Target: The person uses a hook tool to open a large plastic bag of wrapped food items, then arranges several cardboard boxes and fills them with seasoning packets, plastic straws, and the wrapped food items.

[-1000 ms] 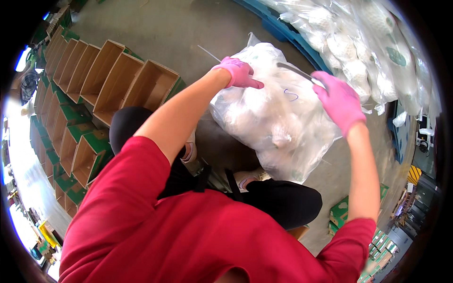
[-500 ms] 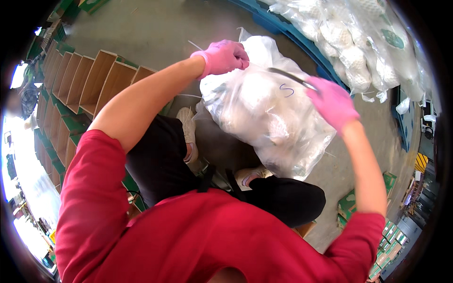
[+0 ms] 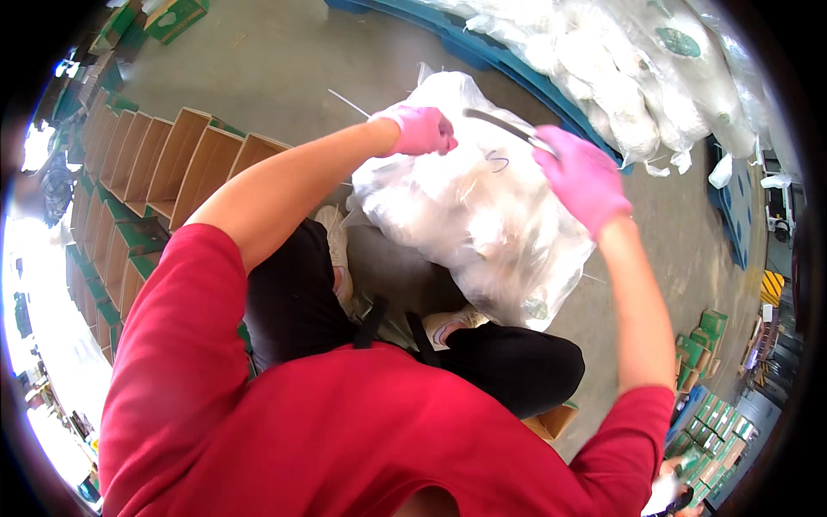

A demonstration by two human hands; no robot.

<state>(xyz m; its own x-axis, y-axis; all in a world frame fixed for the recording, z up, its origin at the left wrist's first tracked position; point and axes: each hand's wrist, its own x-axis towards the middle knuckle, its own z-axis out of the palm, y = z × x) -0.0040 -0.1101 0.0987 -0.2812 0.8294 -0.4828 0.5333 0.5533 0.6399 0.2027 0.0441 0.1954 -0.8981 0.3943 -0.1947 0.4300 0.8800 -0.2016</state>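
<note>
Left hand point(image 3: 422, 131), pink-gloved, fisted with its grip pinched on the gathered neck of the clear plastic bag point(image 3: 474, 215) of white pieces, standing on the floor point(image 3: 284, 69) at twelve o'clock from the knees. Right hand point(image 3: 581, 177) closed around scissors point(image 3: 504, 127), long axis pointing ten o'clock toward that neck, just beside the left fist. Open cardboard boxes point(image 3: 172, 164) ranked at nine o'clock, more filled bags point(image 3: 637, 77) at one o'clock.

A large clear plastic bag point(image 3: 469, 233) stuffed with white rounded items is gripped at its top by the pink-gloved left hand point(image 3: 422, 131). A dark slim blade-like tool point(image 3: 508, 131) is held over the bag by the pink-gloved right hand point(image 3: 582, 179). Open brown cardboard boxes point(image 3: 172, 164) are ranged at left on the grey concrete floor point(image 3: 284, 69).
</note>
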